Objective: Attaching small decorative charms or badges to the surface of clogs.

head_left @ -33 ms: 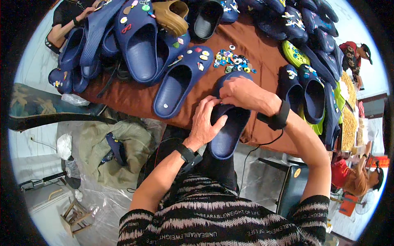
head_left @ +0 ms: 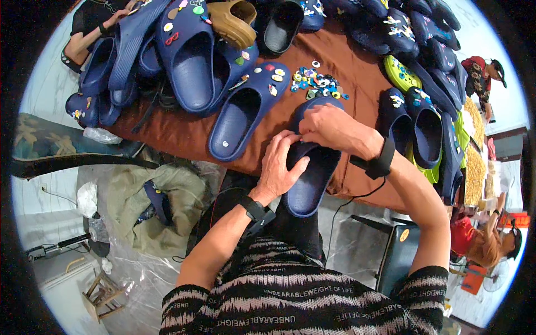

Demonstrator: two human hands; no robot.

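A dark blue clog (head_left: 310,190) lies across the table's front edge before me, its toe pointing away and its heel toward my lap. My left hand (head_left: 279,167) grips its left side, thumb over the opening and fingertips on the strap. Above the upper, my right hand (head_left: 328,129) is closed in a pinch, its fingertips close to those of the left. Whatever the pinch holds is hidden. Just beyond the toe is a loose heap of small colourful shoe charms (head_left: 318,84). To the left lies another blue clog (head_left: 245,111) with several charms on its upper.
Blue clogs (head_left: 192,72) and a brown clog (head_left: 234,25) crowd the table's left. More clogs, some lime green (head_left: 402,74), stand at right on the brown cloth (head_left: 363,95). A sack (head_left: 162,223) holding a clog sits lower left; a dark stool (head_left: 399,254) stands right. Other people work around.
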